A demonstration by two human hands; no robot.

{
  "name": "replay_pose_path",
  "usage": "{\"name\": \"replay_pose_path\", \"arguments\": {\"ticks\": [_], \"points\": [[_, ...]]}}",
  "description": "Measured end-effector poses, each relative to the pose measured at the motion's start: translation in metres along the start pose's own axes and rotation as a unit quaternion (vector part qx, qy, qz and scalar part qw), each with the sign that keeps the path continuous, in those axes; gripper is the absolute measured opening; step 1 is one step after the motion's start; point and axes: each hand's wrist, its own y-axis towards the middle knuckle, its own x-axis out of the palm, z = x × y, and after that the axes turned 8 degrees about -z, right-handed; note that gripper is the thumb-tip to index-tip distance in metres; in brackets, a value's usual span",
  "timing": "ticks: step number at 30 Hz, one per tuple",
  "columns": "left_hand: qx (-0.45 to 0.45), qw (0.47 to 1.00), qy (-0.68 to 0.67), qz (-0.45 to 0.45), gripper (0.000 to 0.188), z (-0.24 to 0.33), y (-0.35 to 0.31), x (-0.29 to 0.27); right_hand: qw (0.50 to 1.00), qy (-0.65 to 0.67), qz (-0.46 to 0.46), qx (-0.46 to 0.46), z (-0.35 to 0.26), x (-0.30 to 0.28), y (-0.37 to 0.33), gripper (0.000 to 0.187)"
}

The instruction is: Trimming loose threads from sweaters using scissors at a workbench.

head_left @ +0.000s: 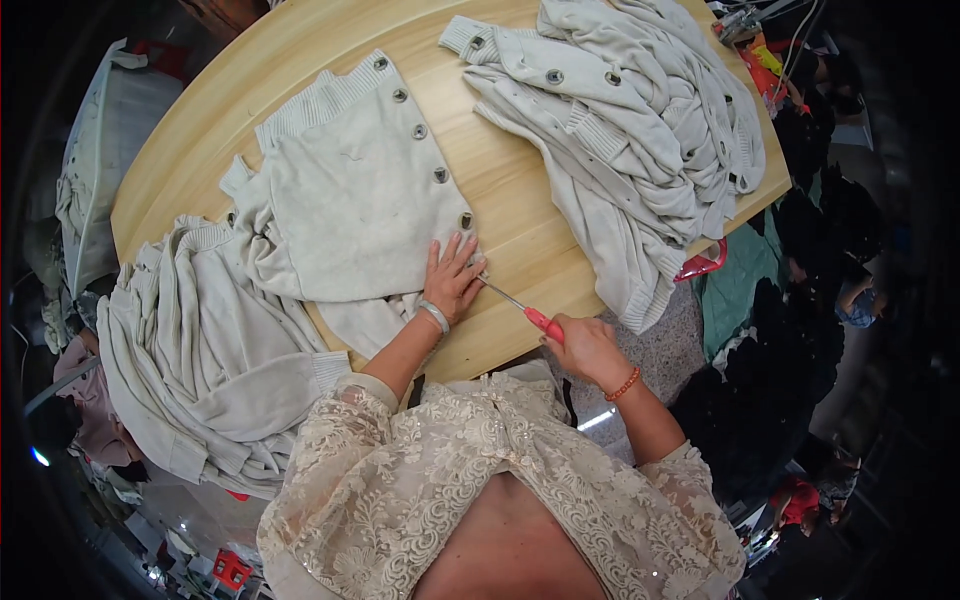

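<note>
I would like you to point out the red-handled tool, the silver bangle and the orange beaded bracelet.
Red-handled tool (541, 321): head view, on its red handle.
Silver bangle (436, 315): head view, on its band.
Orange beaded bracelet (624, 385): head view, on its beads.

At the centre of the frame, the left hand (453, 280), a silver bangle (435, 317) at its wrist, lies spread on the lower right corner of a pale grey knit garment (350, 200) with dark buttons (440, 175) along its right edge. Just right of it, the right hand (588, 350) has its grip round the red handle of a thin metal tool (543, 322), whose shaft points up-left to the left hand's fingertips; the exact tip is hard to make out. The wooden bench (510, 190) carries a heap of similar knits (650, 130) at upper right; more folded knits (220, 340) hang over its edge at left.
</note>
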Motion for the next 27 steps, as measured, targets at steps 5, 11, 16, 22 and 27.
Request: {"name": "replay_pose_path", "arguments": {"ticks": [5, 11, 16, 22, 27], "points": [[0.012, 0.999, -0.04, 0.017, 0.032, -0.003, -0.003, 0.003, 1.0, -0.001, -0.025, 0.002, 0.0, -0.002, -0.01, 0.024], [0.007, 1.0, 0.0, -0.012, 0.042, -0.001, -0.01, -0.006, 1.0, -0.02, 0.014, 0.008, -0.017, -0.01, 0.016, 0.023], [-0.075, 0.991, 0.023, -0.106, 0.084, 0.052, -0.051, -0.068, 0.975, 0.002, 0.216, -0.041, 0.013, 0.013, 0.024, 0.021], [-0.244, 0.957, 0.092, -0.128, 0.085, 0.052, -0.162, -0.072, 0.991, -0.022, 0.114, 0.064, 0.006, 0.014, 0.048, 0.025], [-0.158, 0.983, 0.059, -0.068, 0.047, 0.035, -0.137, -0.053, 0.983, 0.091, 0.151, -0.048, -0.018, 0.044, 0.111, 0.038]]}}
